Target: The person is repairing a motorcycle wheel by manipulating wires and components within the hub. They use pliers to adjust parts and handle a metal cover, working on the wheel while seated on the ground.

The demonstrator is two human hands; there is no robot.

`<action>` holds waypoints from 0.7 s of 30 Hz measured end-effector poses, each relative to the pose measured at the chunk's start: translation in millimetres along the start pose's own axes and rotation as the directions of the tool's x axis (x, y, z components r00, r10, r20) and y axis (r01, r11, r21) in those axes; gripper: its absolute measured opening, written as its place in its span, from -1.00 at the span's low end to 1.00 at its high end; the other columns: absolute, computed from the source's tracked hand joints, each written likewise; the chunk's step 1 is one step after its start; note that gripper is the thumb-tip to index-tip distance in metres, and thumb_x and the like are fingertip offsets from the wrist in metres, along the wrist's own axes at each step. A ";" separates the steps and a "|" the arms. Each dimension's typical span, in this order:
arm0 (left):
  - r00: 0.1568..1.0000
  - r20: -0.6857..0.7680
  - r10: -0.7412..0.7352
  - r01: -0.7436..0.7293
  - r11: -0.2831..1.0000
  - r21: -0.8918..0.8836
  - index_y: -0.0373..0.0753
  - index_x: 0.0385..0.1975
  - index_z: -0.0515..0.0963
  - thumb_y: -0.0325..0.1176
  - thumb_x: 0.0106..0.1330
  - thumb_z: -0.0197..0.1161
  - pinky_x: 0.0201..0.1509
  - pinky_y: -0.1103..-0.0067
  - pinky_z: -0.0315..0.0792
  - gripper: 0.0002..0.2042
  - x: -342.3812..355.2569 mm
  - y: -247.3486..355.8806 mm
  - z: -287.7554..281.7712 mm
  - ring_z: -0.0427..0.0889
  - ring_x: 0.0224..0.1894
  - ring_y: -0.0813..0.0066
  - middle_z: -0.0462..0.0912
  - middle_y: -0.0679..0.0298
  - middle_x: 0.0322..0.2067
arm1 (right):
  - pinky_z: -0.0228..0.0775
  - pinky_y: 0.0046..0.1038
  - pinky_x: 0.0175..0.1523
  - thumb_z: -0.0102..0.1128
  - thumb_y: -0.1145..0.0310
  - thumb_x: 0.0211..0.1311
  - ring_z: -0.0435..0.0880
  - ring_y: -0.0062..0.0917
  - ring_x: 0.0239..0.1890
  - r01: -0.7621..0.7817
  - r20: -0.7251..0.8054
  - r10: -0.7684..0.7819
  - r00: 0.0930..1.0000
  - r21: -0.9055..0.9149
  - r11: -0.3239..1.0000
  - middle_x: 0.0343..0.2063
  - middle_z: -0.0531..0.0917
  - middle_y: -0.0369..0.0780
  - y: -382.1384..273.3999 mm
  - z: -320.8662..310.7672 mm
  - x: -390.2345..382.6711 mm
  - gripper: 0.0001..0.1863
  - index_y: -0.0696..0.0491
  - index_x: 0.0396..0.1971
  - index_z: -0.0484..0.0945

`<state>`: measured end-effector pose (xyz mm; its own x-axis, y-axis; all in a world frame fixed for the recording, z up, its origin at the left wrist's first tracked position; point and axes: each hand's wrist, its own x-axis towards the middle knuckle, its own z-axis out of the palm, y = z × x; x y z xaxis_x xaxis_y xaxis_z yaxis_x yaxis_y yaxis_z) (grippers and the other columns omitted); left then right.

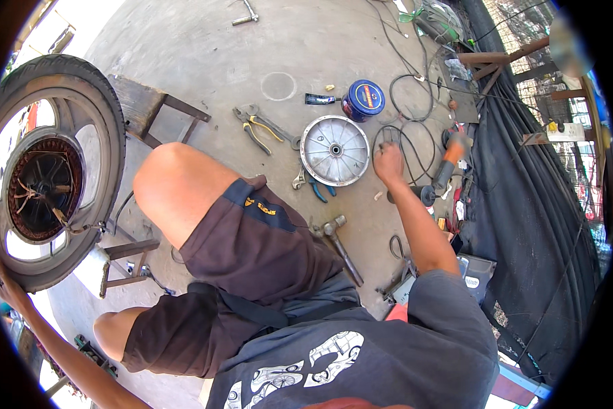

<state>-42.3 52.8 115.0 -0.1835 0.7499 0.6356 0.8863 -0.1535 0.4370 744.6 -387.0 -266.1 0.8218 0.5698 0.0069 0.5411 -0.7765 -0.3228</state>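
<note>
My left hand [8, 285] grips the lower left of an upright tyred wheel [102, 136], whose centre shows copper windings and bundled wires [27, 194]. My right hand [390, 161] is low over the floor, fingers curled; what they hold is too small to make out. Just left of it lies a silver ribbed hub cover [321, 153], beside a blue tub [362, 100] and a small dark tube [320, 99]. Pliers [257, 133], a wrench [299, 178], blue-handled pliers [319, 189] and a hammer [338, 242] lie around my legs.
Black cables [429, 82] loop along the right side near an orange angle grinder [448, 163]. Dark netting [531, 259] covers the right edge. A wooden stand [143, 102] with metal legs is behind the wheel. A T-handled tool [246, 19] lies at the far end.
</note>
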 end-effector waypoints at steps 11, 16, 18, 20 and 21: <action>1.000 -0.013 0.014 -0.015 0.997 -0.077 -0.55 0.20 0.51 0.24 0.36 0.24 0.28 0.36 0.37 -0.19 -15.2 23.4 2.1 0.58 0.09 0.21 0.65 -0.06 0.08 | 0.42 -0.08 0.28 0.07 0.23 0.24 0.61 0.05 0.13 0.158 0.344 -0.056 0.937 -0.276 0.948 -0.04 0.69 0.15 70.4 59.5 125.8 -0.61 0.24 -0.18 0.69; 1.000 -0.013 -0.010 0.008 0.985 -0.170 -0.46 0.18 0.55 0.15 0.32 0.37 0.28 0.42 0.37 -0.28 -30.9 51.8 -6.4 0.58 0.09 0.28 0.66 0.03 0.06 | 0.50 -0.05 0.15 0.11 0.32 0.24 0.65 0.08 0.04 0.185 0.418 -0.031 0.908 -0.333 0.925 -0.04 0.66 0.20 52.1 56.1 140.6 -0.66 0.28 -0.20 0.67; 0.999 -0.028 -0.022 0.018 0.989 -0.146 -0.42 0.18 0.55 0.15 0.31 0.38 0.27 0.41 0.38 -0.29 -35.1 58.5 -5.4 0.58 0.09 0.30 0.67 0.07 0.04 | 0.50 -0.05 0.15 0.11 0.35 0.22 0.65 0.08 0.04 0.186 0.392 -0.033 0.919 -0.360 0.914 -0.05 0.67 0.18 41.1 51.2 135.9 -0.68 0.28 -0.20 0.67; 0.999 -0.039 0.003 -0.010 0.984 -0.176 -0.41 0.17 0.56 0.19 0.29 0.39 0.25 0.40 0.40 -0.27 -34.5 52.6 -2.4 0.60 0.06 0.28 0.68 0.06 0.02 | 0.50 -0.05 0.14 0.11 0.37 0.20 0.65 0.07 0.03 0.171 0.357 -0.029 0.934 -0.373 0.912 -0.06 0.68 0.17 29.2 44.1 126.6 -0.70 0.27 -0.20 0.67; 1.000 -0.025 0.005 -0.009 0.991 -0.135 -0.40 0.17 0.57 0.22 0.27 0.39 0.23 0.39 0.41 -0.25 -32.2 50.8 -4.8 0.62 0.04 0.26 0.69 0.04 0.00 | 0.50 -0.05 0.14 0.11 0.40 0.20 0.65 0.06 0.03 0.192 0.368 -0.041 0.929 -0.384 0.903 -0.06 0.68 0.16 21.9 41.7 120.9 -0.71 0.26 -0.20 0.67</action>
<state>6.6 17.8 119.8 -0.1893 0.7329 0.6534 0.8224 -0.2453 0.5134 848.3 -323.9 -311.9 0.6756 0.6602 -0.3282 0.7150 -0.6953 0.0730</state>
